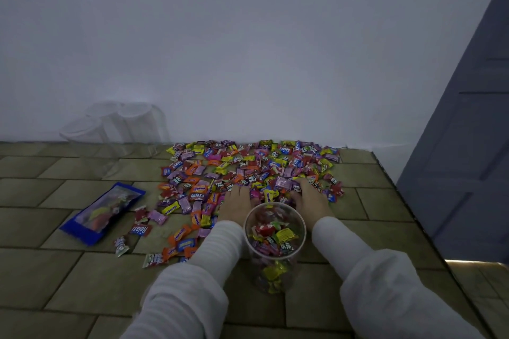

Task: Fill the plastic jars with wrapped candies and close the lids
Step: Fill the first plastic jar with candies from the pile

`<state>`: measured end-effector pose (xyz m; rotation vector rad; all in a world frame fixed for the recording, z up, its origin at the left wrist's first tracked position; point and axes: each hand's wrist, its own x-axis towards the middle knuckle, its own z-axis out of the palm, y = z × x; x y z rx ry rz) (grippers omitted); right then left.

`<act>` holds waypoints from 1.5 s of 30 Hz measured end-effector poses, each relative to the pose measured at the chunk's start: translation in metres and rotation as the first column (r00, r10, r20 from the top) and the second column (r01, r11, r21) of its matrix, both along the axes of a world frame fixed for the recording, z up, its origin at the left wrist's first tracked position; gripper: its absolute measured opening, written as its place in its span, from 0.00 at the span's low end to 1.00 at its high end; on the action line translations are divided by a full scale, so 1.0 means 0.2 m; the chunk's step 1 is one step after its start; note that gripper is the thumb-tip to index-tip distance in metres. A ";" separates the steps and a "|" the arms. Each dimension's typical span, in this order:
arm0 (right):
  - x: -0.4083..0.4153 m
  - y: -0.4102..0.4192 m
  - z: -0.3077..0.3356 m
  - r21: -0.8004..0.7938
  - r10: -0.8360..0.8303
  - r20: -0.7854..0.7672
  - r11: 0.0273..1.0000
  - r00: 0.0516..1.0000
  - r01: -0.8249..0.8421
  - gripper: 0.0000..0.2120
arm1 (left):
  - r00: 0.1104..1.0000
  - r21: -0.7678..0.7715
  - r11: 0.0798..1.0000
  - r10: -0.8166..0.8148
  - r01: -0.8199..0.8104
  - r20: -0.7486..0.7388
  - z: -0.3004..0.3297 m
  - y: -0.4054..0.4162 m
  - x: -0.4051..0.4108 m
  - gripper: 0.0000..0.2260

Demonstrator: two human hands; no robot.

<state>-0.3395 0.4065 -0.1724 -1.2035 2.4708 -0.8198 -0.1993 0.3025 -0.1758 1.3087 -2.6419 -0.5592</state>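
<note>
Tiled surface, lower centre: you are laying your left hand (239, 201) and right hand (311, 198), fingers spread and gripping nothing, on the wrapped candies (248, 170) behind the open plastic jar (275, 234), seemingly for scooping.

Clear plastic jar (275, 231); glossy candy wrappers (248, 170).

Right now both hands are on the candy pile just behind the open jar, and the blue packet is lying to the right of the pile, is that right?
Not quite. In the head view the blue packet lies to the left of the candy pile, not the right. The rest holds: the left hand and right hand are on the pile just behind the open jar.
</note>
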 end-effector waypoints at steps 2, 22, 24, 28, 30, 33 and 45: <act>0.01 0.01 0.02 -0.070 -0.028 0.054 0.997 0.998 0.032 0.15 | 0.993 -0.004 0.999 0.039 -0.040 -0.109 0.02 0.01 0.01 0.15; 0.16 0.14 0.38 -0.499 0.059 0.559 0.820 0.827 0.279 0.32 | 0.760 0.071 0.983 0.177 -0.170 -0.625 0.32 0.22 0.15 0.18; 0.19 0.15 0.42 -0.540 0.095 0.577 0.790 0.811 0.291 0.26 | 0.707 0.134 0.977 0.214 -0.167 -0.674 0.36 0.24 0.17 0.24; 0.26 0.18 0.51 -0.637 0.239 0.643 0.695 0.728 0.334 0.12 | 0.567 0.285 0.954 0.288 -0.097 -0.772 0.43 0.28 0.18 0.35; 0.31 0.19 0.53 -0.660 0.286 0.657 0.666 0.697 0.349 0.10 | 0.468 0.369 0.928 0.347 -0.049 -0.813 0.46 0.31 0.18 0.37; 0.38 0.22 0.56 -0.665 0.310 0.687 0.632 0.657 0.398 0.09 | 0.359 0.387 0.921 0.348 0.040 -0.866 0.49 0.36 0.17 0.16; 0.49 0.25 0.50 -0.613 0.241 0.732 0.643 0.638 0.460 0.08 | 0.354 0.405 0.911 0.355 0.075 -0.865 0.47 0.53 0.21 0.14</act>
